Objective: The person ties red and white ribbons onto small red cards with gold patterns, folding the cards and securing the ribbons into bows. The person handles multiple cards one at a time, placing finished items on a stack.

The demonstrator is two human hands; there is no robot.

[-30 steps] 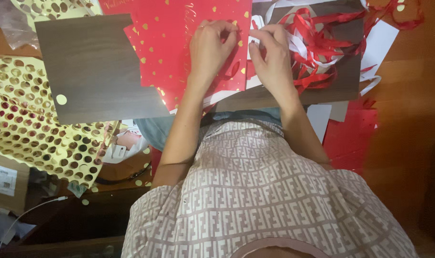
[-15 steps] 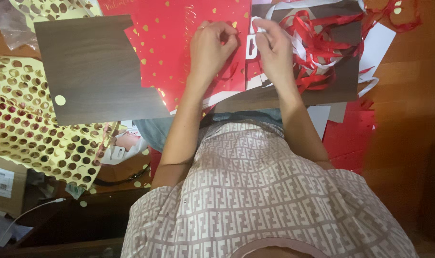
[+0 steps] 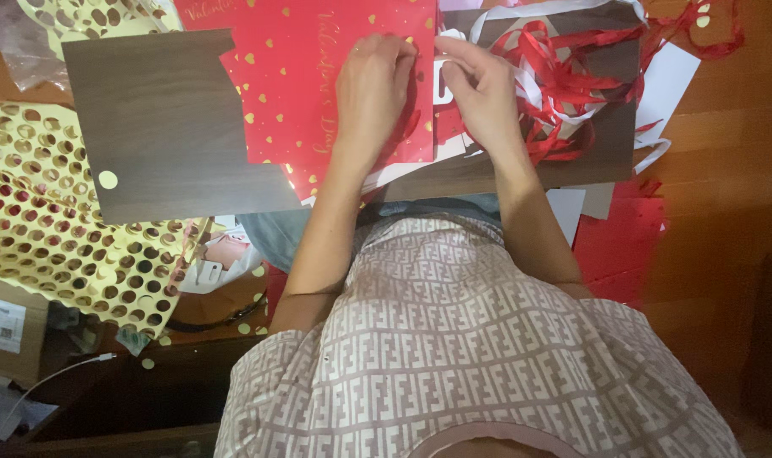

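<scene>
A red sheet with small gold hearts lies on a dark wood-grain board. My left hand lies on the sheet's right part, its fingertips curled on the edge. My right hand is just beside it and pinches a small white paper piece with a slot at that same edge. The fingertips of both hands nearly meet there.
A tangle of red and white ribbon lies right of my right hand. A gold sheet full of punched holes spreads at the left, with a cardboard box and a white cable below it. Red paper scraps lie at the right.
Both hands stay at the red sheet's right edge. My right hand's fingers have shifted slightly on the white piece, closer to my left fingertips.
</scene>
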